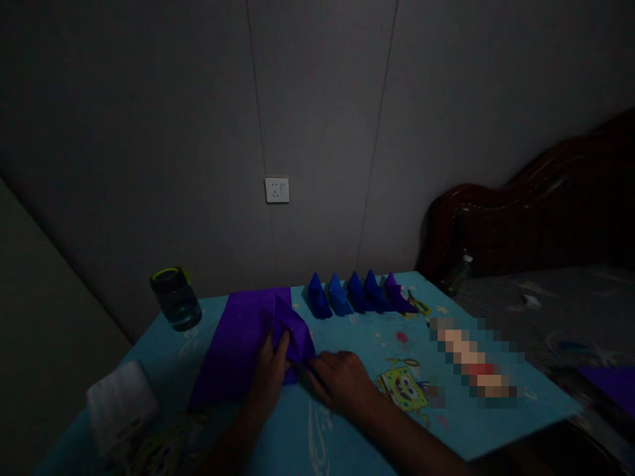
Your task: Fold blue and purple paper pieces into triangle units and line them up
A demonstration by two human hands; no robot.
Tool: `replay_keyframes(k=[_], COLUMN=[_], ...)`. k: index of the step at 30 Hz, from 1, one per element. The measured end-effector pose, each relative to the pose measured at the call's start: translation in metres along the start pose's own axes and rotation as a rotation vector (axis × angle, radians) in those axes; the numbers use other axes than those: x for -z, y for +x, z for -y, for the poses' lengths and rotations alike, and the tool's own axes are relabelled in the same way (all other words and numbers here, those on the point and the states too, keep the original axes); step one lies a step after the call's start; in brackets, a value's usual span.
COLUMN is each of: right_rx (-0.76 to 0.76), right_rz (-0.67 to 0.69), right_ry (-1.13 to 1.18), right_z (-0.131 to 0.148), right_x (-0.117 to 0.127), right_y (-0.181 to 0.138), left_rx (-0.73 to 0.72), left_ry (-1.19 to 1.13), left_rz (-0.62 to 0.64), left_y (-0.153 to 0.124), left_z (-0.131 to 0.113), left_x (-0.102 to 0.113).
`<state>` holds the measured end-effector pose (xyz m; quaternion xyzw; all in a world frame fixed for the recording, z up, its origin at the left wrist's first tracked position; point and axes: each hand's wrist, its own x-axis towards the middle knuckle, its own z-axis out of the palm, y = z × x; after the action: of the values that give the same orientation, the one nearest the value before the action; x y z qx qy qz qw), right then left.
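Observation:
Between my two hands is a folded piece of purple paper, standing partly opened with a pointed top. My left hand grips its near left side, thumb on the front face. My right hand is closed on its lower right corner, with the fingertips partly hidden. Flat on the table under the left side of the fold lies a purple paper sheet. Several folded paper boats stand in a row at the back, among them a blue boat and a purple boat.
A blue cartoon-print cloth covers the table. At the left stand a dark water bottle and a white packet. Scissors lie behind the last boat. A blurred-out patch covers the right side. A wall rises behind.

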<state>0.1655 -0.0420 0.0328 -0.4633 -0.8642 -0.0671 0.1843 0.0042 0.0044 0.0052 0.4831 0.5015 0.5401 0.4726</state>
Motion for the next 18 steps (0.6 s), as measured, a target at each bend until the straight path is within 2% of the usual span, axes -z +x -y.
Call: replay_keyframes(k=[2, 5, 10, 12, 15, 18], right_rx=[-0.062, -0.214, -0.608, -0.748, -0.889, -0.96], right_rz=[-0.029, -0.076, -0.142, -0.147, -0.139, -0.097], right_ry=[-0.036, -0.03, 0.076, 0.112, 0.128, 0.117], right_z=[-0.007, -0.025, -0.06, -0.07, -0.077, -0.08], right_x=[0.006, 0.016, 0.035, 0.042, 0.052, 0.059], right_y=[-0.015, -0.057, -0.153, -0.181, -0.2, -0.202], left_rx=[0.058, 0.112, 0.036, 0.017, -0.009, -0.046], left_ry=[-0.054, -0.122, -0.048, -0.016, 0.039, 0.078], left_rz=[0.081, 0.16, 0.209, 0.213, 0.213, 0.221], left_y=[-0.003, -0.005, -0.005, -0.005, -0.005, -0.006], left_z=[-0.002, -0.006, -0.007, -0.007, -0.005, -0.005], left_x=[-0.003, -0.006, -0.005, -0.004, -0.004, -0.003])
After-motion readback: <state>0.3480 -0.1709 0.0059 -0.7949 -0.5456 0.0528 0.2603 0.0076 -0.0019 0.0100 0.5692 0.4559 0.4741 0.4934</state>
